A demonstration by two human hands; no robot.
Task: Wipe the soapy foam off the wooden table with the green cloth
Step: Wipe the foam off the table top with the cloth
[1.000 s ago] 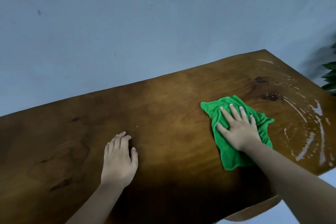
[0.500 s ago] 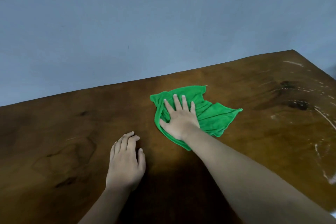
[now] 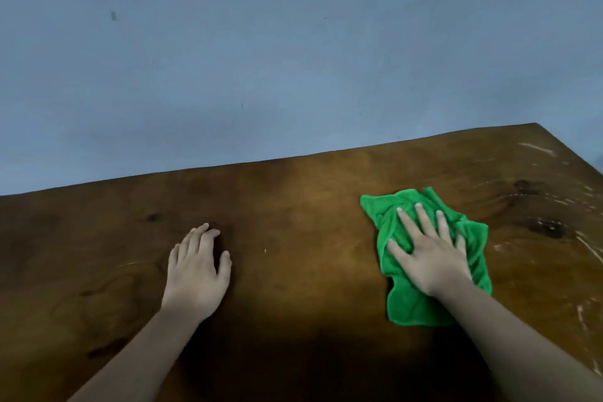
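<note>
A crumpled green cloth (image 3: 404, 307) lies on the brown wooden table (image 3: 303, 212), right of centre. My right hand (image 3: 427, 254) presses flat on top of it with the fingers spread. My left hand (image 3: 197, 266) rests palm down on the bare wood to the left, holding nothing. White streaks of soapy foam (image 3: 587, 246) mark the wood to the right of the cloth, and a thinner streak lies near the table's far right corner (image 3: 536, 149).
A plain blue-grey wall (image 3: 261, 59) rises right behind the table's far edge. The table's right edge runs out of view at the far right. Dark knots (image 3: 548, 228) show in the wood beside the foam.
My right hand slid the cloth left toward the middle, then back to the right near the foam. The cloth is more bunched now. My left hand has stayed put.
</note>
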